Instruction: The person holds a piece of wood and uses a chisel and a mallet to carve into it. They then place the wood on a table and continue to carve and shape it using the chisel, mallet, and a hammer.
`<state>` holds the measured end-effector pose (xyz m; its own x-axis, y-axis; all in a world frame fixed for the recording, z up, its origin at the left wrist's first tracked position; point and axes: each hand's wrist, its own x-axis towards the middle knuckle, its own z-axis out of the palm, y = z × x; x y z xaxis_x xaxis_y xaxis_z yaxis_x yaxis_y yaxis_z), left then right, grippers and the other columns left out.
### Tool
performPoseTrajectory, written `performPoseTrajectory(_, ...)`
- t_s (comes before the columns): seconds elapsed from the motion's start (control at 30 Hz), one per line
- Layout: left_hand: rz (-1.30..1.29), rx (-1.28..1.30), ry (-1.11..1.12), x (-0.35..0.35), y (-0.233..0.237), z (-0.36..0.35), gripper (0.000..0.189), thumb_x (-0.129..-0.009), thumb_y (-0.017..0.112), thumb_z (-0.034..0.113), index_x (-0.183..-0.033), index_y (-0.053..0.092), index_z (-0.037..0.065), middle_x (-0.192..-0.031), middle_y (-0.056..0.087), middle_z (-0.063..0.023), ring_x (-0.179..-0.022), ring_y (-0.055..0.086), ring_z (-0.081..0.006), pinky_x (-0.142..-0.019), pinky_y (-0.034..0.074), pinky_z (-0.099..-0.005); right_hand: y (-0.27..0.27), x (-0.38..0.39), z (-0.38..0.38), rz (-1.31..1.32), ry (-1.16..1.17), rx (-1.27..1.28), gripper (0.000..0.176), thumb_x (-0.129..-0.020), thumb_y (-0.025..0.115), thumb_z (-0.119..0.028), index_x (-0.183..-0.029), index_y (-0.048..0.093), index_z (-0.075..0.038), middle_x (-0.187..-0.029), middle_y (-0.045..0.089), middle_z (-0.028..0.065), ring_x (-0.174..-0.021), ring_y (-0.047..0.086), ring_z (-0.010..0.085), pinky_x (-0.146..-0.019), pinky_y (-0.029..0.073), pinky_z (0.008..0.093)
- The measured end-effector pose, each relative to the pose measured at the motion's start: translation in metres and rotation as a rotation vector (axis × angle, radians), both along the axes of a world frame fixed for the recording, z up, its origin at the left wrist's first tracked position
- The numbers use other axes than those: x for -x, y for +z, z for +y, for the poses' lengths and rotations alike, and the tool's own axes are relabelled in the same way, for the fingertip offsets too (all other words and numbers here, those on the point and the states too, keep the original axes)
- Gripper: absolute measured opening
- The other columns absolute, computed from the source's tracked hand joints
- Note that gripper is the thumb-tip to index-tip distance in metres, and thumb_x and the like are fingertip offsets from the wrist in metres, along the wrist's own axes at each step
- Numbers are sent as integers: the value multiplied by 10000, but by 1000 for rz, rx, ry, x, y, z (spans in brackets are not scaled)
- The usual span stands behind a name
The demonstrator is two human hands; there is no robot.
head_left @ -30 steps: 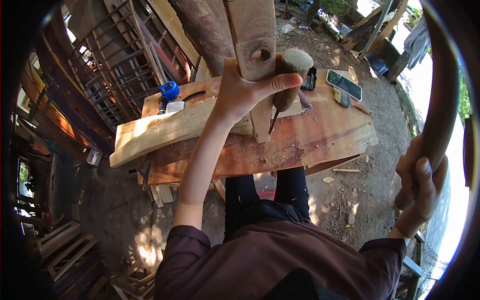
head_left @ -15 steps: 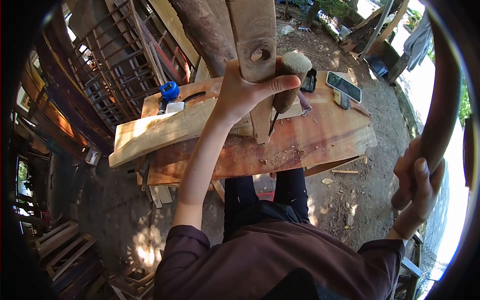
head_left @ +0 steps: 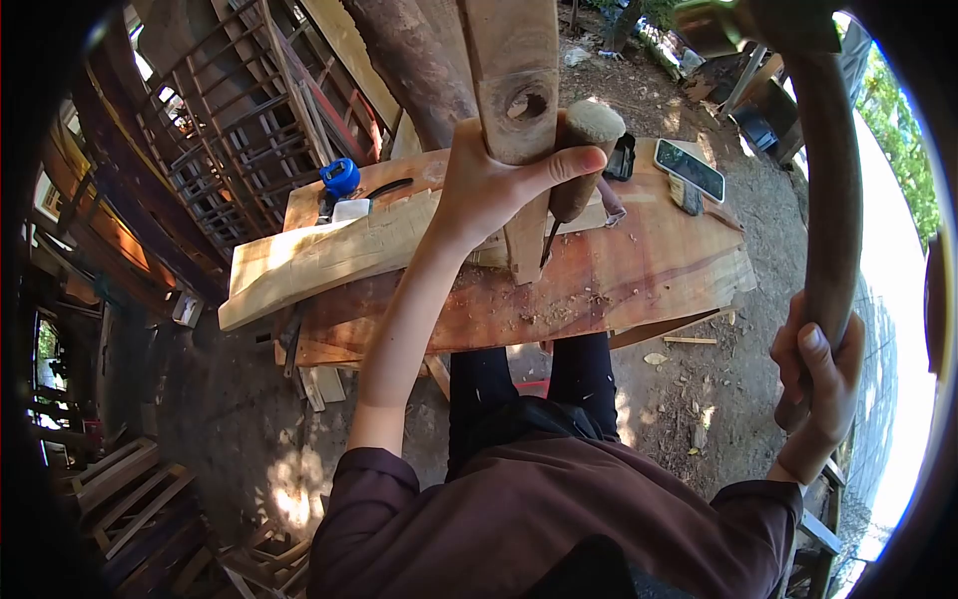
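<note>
My left hand [head_left: 479,190] is closed at the middle of the view, with the thumb lying across the wooden handle of a chisel [head_left: 572,203]. The chisel stands nearly upright, its handle top pale and frayed, its thin dark blade pointing down beside the notched end of a wooden piece [head_left: 514,70]. That piece has a round hole, and my left fingers go behind it. On the right, my right hand [head_left: 826,374] grips the wooden handle of a hammer [head_left: 834,190]. The hammer is raised, its metal head at the top edge.
Wood shavings lie on the reddish workbench [head_left: 399,309]. A curved pale board [head_left: 319,260], a blue tape measure [head_left: 339,178], a phone [head_left: 690,170] and a brush [head_left: 686,196] rest there. Wooden frames [head_left: 220,110] lean at the left, and a log [head_left: 414,70] stands behind.
The hammer has swung left and lower in view, and its head now shows. My right hand moved slightly left. My left hand and the chisel stay nearly in place.
</note>
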<state>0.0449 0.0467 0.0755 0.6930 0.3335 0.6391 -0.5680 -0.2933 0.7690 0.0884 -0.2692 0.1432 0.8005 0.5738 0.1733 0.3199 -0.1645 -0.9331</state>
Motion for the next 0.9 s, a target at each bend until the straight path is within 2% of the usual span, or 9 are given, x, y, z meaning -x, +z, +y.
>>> performPoseTrajectory(0.17,-24,-38,92,4,0,1,326,-653,816,250,-819,670,10,-759,670,-38,-696,628,-87,-630,498,-223,-7,2,-11,36,26,-29,478,-782,671,-412,-742,509,36,-468,440,4,-336,377,44,-309,256,187)
performPoseTrajectory(0.23,-24,53,114,3,-2,0,364,-631,830,243,-845,670,-5,-782,672,-43,-710,632,-95,-651,506,-231,-11,5,-13,48,17,-5,470,-786,671,-405,-740,511,35,-465,440,2,-337,378,45,-311,258,188)
performPoseTrajectory(0.37,-17,66,97,5,2,-3,386,-611,841,234,-849,664,-13,-798,674,-48,-721,635,-103,-670,512,-236,-15,6,-14,156,63,42,445,-794,672,-378,-746,517,36,-476,452,-1,-348,392,47,-319,268,188)
performPoseTrajectory(0.47,5,9,-17,4,1,-2,374,-604,846,223,-841,664,-2,-800,675,-48,-730,637,-107,-679,513,-240,-13,8,-11,165,39,57,451,-785,680,-378,-742,516,40,-477,452,0,-348,391,46,-319,267,187)
performPoseTrajectory(0.63,-19,-35,-5,6,1,-9,342,-616,840,210,-830,666,8,-792,676,-42,-715,635,-98,-667,511,-239,-5,8,-4,-75,-71,-163,484,-786,651,-424,-734,497,32,-473,438,2,-349,383,40,-336,278,186)
performPoseTrajectory(0.7,-22,-10,-12,5,-1,-8,335,-619,839,208,-824,664,9,-784,675,-39,-710,634,-97,-659,511,-237,-6,9,7,-74,-68,-215,431,-814,632,-386,-729,496,15,-483,448,-6,-361,390,35,-338,284,191)
performPoseTrajectory(0.8,-21,19,-36,7,2,-9,322,-623,836,203,-812,660,9,-769,672,-35,-704,632,-95,-645,509,-234,-16,3,8,1,89,175,322,-834,635,-291,-780,511,2,-528,468,-21,-395,417,38,-346,299,208)
performPoseTrajectory(0.83,-9,28,-58,8,3,-9,317,-625,836,200,-807,658,9,-762,670,-34,-703,631,-94,-638,508,-233,-12,3,8,-2,92,175,322,-834,635,-291,-780,511,2,-528,468,-21,-395,417,38,-346,299,208)
performPoseTrajectory(0.9,3,20,-45,9,2,-7,318,-625,836,201,-804,656,9,-760,668,-34,-699,627,-91,-635,505,-232,2,7,9,153,83,320,319,-811,665,-279,-790,515,3,-536,467,-20,-403,425,39,-353,301,205)
